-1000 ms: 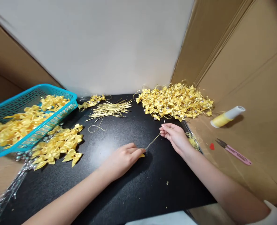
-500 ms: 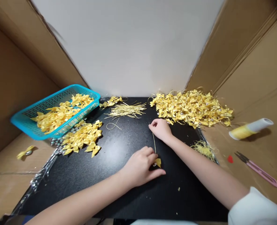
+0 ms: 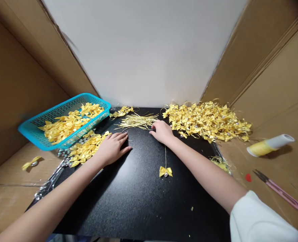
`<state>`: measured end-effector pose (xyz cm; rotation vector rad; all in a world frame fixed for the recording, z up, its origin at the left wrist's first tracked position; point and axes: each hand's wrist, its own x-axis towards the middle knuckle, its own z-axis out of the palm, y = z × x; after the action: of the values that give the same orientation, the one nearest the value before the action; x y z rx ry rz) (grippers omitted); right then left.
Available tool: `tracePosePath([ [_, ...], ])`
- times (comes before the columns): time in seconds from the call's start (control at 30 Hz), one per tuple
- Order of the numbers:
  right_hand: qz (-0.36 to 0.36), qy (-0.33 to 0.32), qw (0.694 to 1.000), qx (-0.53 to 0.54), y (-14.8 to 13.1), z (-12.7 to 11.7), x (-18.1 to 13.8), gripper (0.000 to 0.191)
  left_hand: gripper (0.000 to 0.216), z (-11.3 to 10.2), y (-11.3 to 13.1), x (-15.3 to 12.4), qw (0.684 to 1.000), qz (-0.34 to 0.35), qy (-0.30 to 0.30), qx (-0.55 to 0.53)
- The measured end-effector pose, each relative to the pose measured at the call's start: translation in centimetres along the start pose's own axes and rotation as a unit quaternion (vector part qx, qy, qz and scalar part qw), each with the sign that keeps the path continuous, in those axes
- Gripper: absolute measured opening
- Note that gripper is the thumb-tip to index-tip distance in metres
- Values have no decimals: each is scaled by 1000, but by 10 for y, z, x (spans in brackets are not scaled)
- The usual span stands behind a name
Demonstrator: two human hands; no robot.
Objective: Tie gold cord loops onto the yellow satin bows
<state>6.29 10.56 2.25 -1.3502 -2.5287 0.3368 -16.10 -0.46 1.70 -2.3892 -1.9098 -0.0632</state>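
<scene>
My left hand lies palm down with its fingers stretched out, over the right edge of a heap of yellow satin bows that it partly covers. A thin cord end shows by its fingertips. Farther right, my right hand has curled fingers, thumb and forefinger near each other at the right end of a bundle of gold cords. What is between those fingertips is too small to make out. A single yellow bow with a clear bead lies on the black tabletop, its cord running up under my right hand.
A blue basket of bows stands at left, silvery beads beside it. At back right is a large pile of corded bows. Pink-handled snips, a cord spool and cord scraps lie at right. Cardboard walls enclose the sides.
My left hand has let go of the beaded bow and moved up and left to the bow heap. My right hand has moved up and slightly left to the gold cords.
</scene>
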Motion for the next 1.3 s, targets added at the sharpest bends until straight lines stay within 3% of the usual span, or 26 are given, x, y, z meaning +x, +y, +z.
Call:
tracePosePath([
  [0.13,-18,-21,999,-27,-8,5,16,11,49,-3,10,-20,997,-42,7,59],
  [0.23,-33,-21,999,-31,-7,2,14,17,48,-9,15,-22,994,-58,45,86],
  [0.4,-47,-10,999,-4,3,-18,2,15,40,-18,29,5,988,-48,136,63],
  [0.63,-41,-21,996,82,15,-40,-15,11,28,-7,40,62,988,9,151,16],
  [0.87,-18,-28,980,195,34,-55,-44,10,25,0,60,65,972,53,222,-60],
  [1.0,-19,20,994,109,33,-53,-65,4,26,-7,79,55,969,52,232,-69],
  [1.13,-18,46,999,-18,20,-56,-83,15,31,-21,100,45,977,44,207,-19],
  [1.3,-16,47,997,-52,6,-64,-91,21,34,-35,115,39,980,57,192,-2],
])
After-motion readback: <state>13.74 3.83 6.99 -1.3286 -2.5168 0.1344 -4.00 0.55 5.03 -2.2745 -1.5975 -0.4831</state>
